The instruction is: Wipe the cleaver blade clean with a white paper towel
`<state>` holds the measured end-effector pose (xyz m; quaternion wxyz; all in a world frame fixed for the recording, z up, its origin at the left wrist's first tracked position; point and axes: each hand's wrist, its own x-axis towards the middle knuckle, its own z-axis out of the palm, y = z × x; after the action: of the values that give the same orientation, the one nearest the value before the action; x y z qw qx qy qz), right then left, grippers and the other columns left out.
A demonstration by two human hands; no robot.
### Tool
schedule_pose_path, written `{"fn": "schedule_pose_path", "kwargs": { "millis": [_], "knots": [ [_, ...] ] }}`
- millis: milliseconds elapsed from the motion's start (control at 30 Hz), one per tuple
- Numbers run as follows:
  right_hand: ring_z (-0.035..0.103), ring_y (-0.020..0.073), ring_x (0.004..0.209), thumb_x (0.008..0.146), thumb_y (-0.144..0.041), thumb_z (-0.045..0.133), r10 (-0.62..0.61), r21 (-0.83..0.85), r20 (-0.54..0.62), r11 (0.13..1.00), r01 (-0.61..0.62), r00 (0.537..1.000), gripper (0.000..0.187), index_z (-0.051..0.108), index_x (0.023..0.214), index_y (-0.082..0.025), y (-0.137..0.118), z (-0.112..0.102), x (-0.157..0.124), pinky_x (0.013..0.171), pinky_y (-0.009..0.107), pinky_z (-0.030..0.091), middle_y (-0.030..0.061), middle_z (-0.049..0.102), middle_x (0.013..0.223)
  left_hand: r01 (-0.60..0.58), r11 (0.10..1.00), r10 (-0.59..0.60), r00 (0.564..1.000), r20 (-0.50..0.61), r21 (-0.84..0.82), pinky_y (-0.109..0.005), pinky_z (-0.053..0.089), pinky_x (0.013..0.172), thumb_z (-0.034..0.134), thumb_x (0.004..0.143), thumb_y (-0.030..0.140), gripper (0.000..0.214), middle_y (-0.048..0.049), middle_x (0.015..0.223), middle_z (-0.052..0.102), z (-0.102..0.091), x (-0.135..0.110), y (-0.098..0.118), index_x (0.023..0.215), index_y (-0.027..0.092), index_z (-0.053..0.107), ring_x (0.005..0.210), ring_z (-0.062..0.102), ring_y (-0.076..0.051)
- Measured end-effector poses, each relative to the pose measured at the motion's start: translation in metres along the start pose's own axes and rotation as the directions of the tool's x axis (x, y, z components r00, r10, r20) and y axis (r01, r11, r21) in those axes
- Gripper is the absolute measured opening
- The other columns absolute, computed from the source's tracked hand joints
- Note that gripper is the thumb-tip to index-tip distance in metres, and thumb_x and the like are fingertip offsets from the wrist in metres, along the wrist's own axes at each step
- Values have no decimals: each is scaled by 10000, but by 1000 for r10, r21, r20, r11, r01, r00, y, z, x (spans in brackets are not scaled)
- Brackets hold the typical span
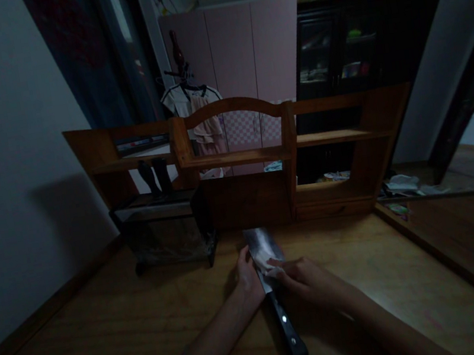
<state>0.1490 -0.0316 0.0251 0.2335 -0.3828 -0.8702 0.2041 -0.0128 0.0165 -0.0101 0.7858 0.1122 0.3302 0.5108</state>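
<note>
A kitchen cleaver with a broad metal blade (256, 239) and a black riveted handle (287, 328) is held just above the wooden desk, its handle pointing toward me. My left hand (247, 275) grips the blade from its left side, near where it meets the handle; some of its fingers are hidden beneath. Pinched in my right hand (304, 278) is a white tissue (268, 261), pressed on the upper face of the blade.
At the back left of the desk (188, 323) stands a knife block (164, 231) with two black handles sticking up. A wooden shelf unit (238, 156) runs along the far edge. A wall (7, 178) borders the left side.
</note>
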Motion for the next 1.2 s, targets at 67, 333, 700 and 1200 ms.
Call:
{"fn": "schedule_pose_path", "kwargs": {
  "millis": [67,333,700,1200],
  "knots": [
    [613,171,661,1016,-372,323,16,13,42,1000,-17,999,436,675,904,-140,2,0,-2,627,243,422,66,678,855,-13,1000,14,998,-62,18,-344,496,657,458,842,478,399,-87,661,633,-1,1,-1,860,107,605,586,607,-215],
    [331,60,435,922,-324,454,59,-62,88,997,-54,994,435,467,531,-133,20,-9,-4,472,221,205,-49,295,505,7,1000,-6,996,92,-6,-378,496,745,430,856,474,402,-111,754,665,-3,0,0,882,116,610,698,643,-247],
    [622,170,689,998,-341,314,103,-224,-162,965,-138,981,464,697,825,-146,23,-29,-3,607,252,374,91,681,825,42,996,-33,992,121,-73,-400,492,809,469,843,437,403,-146,885,690,1,-4,2,980,91,623,821,664,-274],
    [369,77,451,971,-410,396,116,62,101,991,-122,988,490,464,566,-142,30,-14,-2,449,225,209,-43,347,507,42,999,-37,992,122,-33,-359,487,731,451,841,443,362,-93,723,642,2,-5,2,858,117,606,669,625,-230]
  ]
}}
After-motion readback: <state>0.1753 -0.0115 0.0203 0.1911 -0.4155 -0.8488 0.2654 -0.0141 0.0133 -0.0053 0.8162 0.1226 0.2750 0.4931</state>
